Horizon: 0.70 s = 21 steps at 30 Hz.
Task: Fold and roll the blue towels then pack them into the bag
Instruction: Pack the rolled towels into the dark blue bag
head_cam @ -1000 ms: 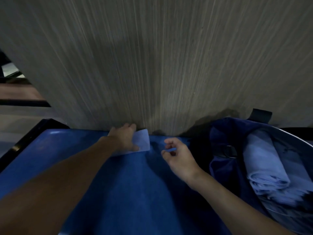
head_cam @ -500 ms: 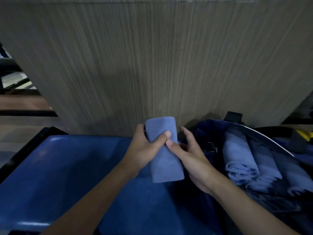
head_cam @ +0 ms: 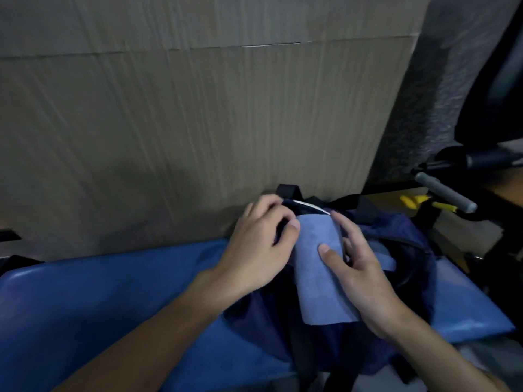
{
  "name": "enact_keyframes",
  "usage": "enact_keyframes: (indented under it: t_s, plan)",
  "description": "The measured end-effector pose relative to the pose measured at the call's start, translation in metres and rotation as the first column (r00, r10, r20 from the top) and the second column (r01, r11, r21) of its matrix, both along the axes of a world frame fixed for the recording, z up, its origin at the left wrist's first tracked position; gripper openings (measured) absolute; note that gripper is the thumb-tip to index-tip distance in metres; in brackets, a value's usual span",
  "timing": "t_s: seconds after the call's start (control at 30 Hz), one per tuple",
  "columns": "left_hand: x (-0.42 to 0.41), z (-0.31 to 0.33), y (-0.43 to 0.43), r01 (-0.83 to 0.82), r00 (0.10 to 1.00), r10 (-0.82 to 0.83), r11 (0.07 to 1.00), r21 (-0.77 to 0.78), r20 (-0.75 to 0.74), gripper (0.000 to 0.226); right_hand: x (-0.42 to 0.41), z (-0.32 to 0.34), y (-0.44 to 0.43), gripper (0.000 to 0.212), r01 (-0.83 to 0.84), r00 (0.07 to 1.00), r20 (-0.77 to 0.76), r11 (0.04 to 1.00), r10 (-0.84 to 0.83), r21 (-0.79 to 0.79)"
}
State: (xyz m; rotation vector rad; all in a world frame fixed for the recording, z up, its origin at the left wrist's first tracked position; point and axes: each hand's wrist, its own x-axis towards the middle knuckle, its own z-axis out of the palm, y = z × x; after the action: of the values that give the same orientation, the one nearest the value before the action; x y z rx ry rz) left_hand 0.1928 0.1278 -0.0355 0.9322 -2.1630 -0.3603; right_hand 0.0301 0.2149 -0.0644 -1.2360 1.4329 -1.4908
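Note:
A rolled light-blue towel (head_cam: 318, 267) hangs over the open dark-blue bag (head_cam: 407, 239), which lies on the blue table surface (head_cam: 127, 301). My right hand (head_cam: 359, 278) grips the roll from the right, thumb across its front. My left hand (head_cam: 260, 244) is at the roll's left side, thumb tip against its upper edge and fingers curled at the bag's rim by the white zip line. Another light-blue towel edge (head_cam: 383, 258) shows inside the bag behind my right hand.
A large cardboard sheet (head_cam: 198, 123) stands right behind the table. To the right are a black frame with a grey handle (head_cam: 444, 192), yellow parts (head_cam: 410, 200) and a dark chair back (head_cam: 492, 94). A black bag strap (head_cam: 288, 190) sticks up at the back.
The rolled towel was lifted off the table and carried right, from in front of the cardboard to above the bag's opening. Both hands moved with it, and the view swung right.

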Motion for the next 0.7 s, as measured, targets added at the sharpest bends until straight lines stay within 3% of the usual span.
enact_keyframes:
  t_s: [0.07,0.17,0.3,0.5,0.7]
  plan:
    - [-0.022,0.002,-0.004,0.046,0.983,-0.020,0.989,-0.141,0.181,0.044,-0.024,-0.004,0.009,0.050,0.036,0.999,-0.023,0.999,-0.035,0.040]
    - [-0.050,0.001,-0.014,0.126,0.914,-0.049,0.978,-0.166,0.403,0.055,-0.052,-0.009,0.022,0.056,0.042,0.999,0.003,0.993,-0.042,0.106]
    - [-0.069,-0.004,-0.031,0.114,0.808,-0.024,0.987,-0.116,0.588,0.035,-0.076,-0.019,0.031,0.062,-0.010,1.000,-0.019,0.974,0.015,0.225]
    - [-0.084,0.006,-0.041,0.045,0.873,-0.049,0.999,0.021,0.485,0.049,-0.089,-0.025,0.013,0.043,0.113,0.993,0.008,0.958,-0.119,0.262]
    - [-0.096,0.016,-0.051,0.046,0.935,-0.087,0.991,0.127,0.343,0.054,-0.085,-0.019,-0.040,0.067,0.074,0.993,0.062,0.953,-0.097,0.295]
